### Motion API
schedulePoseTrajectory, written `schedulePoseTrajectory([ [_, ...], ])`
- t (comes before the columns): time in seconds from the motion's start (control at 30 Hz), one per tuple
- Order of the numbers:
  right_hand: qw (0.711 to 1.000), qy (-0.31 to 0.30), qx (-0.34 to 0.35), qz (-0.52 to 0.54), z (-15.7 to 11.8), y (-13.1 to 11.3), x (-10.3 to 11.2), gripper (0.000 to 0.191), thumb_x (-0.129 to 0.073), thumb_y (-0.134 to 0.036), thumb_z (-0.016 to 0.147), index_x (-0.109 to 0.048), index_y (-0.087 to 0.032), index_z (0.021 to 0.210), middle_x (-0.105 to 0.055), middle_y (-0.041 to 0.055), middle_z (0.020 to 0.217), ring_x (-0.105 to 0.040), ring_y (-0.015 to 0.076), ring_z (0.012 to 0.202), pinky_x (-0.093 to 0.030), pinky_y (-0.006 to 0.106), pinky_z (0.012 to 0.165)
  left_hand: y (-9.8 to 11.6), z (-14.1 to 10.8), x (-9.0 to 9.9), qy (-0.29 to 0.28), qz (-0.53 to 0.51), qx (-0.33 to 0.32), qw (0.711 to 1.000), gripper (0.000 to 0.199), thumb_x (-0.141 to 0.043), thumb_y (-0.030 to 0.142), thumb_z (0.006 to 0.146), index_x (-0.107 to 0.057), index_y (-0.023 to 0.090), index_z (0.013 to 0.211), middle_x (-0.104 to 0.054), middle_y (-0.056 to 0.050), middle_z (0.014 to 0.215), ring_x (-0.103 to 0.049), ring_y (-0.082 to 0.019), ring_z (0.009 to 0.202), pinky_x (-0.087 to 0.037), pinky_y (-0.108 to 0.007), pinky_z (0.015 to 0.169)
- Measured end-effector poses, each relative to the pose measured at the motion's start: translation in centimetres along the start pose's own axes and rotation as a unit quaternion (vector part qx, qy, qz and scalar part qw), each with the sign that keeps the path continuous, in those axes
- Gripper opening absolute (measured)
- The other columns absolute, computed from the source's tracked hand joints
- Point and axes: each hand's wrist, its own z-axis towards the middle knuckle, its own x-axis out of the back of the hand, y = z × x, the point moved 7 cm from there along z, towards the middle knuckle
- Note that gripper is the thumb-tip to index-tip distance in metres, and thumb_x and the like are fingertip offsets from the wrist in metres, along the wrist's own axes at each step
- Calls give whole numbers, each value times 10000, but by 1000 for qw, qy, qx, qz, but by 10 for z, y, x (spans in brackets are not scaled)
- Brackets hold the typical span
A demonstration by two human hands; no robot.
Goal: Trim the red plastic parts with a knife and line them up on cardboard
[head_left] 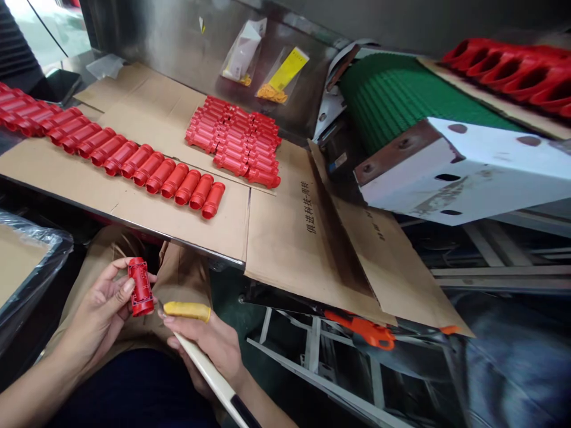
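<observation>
Left hand (100,315) curled, thumb and fingers pinching a red moulded plastic part (141,287) upright, just short of the near edge of the cardboard sheet (214,238). Held up like this, its ribbed face looks turned for close inspection and within reach of the other hand. Right hand (203,348) closed in a pen-like grip on a white-handled tool (209,374), the handle slanting down past the wrist. A yellow sleeve (186,311) lies along the fingers; I cannot tell whether it is a finger cot or part of the tool. The two hands nearly meet at the part. On the cardboard sheet, a long row of red plastic parts (134,161) lies side by side, with a packed block of red parts (234,139) toward the far side. The sheet apparently keeps them off the steel wall (165,35). Green conveyor belt (392,95) right of the sheet.
</observation>
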Motion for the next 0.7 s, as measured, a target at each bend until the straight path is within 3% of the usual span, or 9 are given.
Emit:
schedulePoseTrajectory([
  [0.17, 999, 27, 16, 41, 3, -1, -2, 303, -687, -118, 1048, -747, -186, 1337, -821, 124, 1224, -822, 206, 1067, -699, 294, 935, 3, -8, -6, 27, -25, 8, 999, 496, -950, 384, 793, -743, 266, 1228, -817, -73, 1096, -790, -214, 851, -618, -240, 689],
  [0.37, 998, 10, 24, 61, 6, 1, -7, 327, -668, -133, 1065, -719, -190, 1383, -836, 117, 1171, -819, 220, 1090, -690, 348, 985, 3, -7, -4, 30, -32, 21, 999, 521, -950, 390, 790, -770, 265, 1263, -821, -84, 1071, -782, -226, 854, -622, -260, 707],
  [0.47, 997, 5, 20, 68, 8, 0, -6, 263, -682, -151, 1063, -746, -185, 1316, -825, 129, 1184, -812, 217, 1086, -692, 340, 962, -3, -3, -5, 2, -40, 79, 996, 572, -951, 421, 771, -788, 243, 1289, -822, -101, 965, -723, -185, 683, -568, -231, 570],
  [0.6, 994, -24, 50, 90, 9, -2, -12, 262, -657, -135, 1077, -727, -161, 1328, -815, 128, 1207, -795, 184, 1097, -677, 298, 972, -13, -1, -12, -42, -44, 162, 985, 567, -948, 443, 742, -831, 179, 1231, -788, -118, 786, -558, -110, 499, -346, -157, 391],
  [0.7, 993, -62, 76, 73, 7, -1, -22, 340, -663, -169, 1083, -671, -158, 1423, -808, 123, 1247, -775, 182, 1170, -669, 279, 992, -17, -1, -13, -43, -37, 176, 983, 526, -949, 410, 729, -853, 178, 1191, -805, -135, 878, -650, -153, 616, -445, -177, 458],
])
